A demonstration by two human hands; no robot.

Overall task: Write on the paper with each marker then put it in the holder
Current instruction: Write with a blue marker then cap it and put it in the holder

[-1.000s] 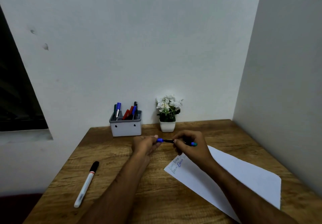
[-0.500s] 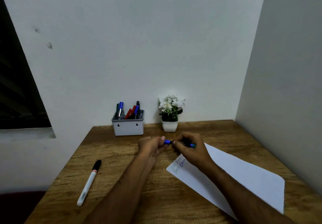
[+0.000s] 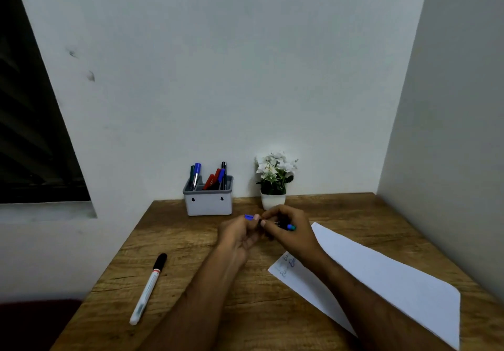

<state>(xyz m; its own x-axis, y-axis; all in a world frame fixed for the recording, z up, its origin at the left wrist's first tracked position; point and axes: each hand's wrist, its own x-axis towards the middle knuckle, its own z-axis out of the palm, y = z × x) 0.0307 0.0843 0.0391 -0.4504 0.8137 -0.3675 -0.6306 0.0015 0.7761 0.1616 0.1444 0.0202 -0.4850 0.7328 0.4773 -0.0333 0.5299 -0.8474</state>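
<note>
My two hands meet over the wooden desk and hold one blue marker level between them. My left hand pinches its blue cap. My right hand grips the barrel, whose teal end pokes out to the right. The white paper lies at the right, with blue writing near its left corner. The grey holder stands at the back with several markers in it. A white marker with a black cap lies at the left of the desk.
A small white pot of white flowers stands to the right of the holder, just behind my hands. Walls close the desk at the back and right. The desk's left edge runs near the loose marker.
My hands have drawn closer together, so less of the blue marker shows between them. The view has shifted slightly; nothing on the desk has moved.
</note>
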